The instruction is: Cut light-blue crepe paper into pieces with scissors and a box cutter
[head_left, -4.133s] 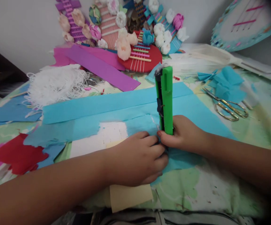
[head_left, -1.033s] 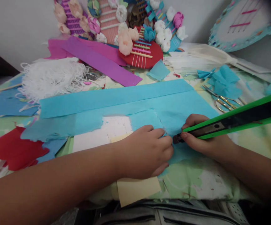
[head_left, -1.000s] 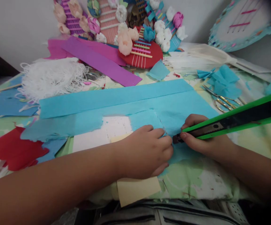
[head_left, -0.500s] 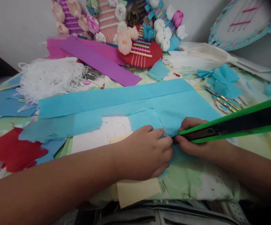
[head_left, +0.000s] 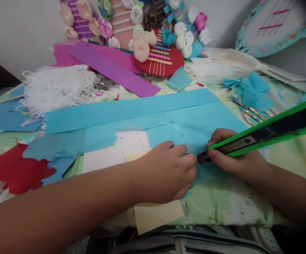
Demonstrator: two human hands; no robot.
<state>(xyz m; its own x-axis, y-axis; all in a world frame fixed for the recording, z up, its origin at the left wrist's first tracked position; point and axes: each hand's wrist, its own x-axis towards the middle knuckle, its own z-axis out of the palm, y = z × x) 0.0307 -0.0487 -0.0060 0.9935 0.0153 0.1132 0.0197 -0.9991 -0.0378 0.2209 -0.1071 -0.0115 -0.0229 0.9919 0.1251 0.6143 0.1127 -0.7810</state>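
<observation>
Right hand (head_left: 244,165) grips a green cutter (head_left: 277,125), tip just beside the curled fingers of the left hand (head_left: 166,173).
Blue paper (head_left: 208,114) lies under and beyond the fingers; whether the left ones pinch anything is hidden. A sideways slip could nick them, since they sit in the tip's way; slack paper could tear. Yellow card (head_left: 157,217) pokes out below the left palm; scissors (head_left: 253,114) lie beyond the right fingers.

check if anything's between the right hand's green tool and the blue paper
Nothing visible stands between the green tool in the right hand and the blue paper; the left hand is close beside the tool's dark tip.
</observation>
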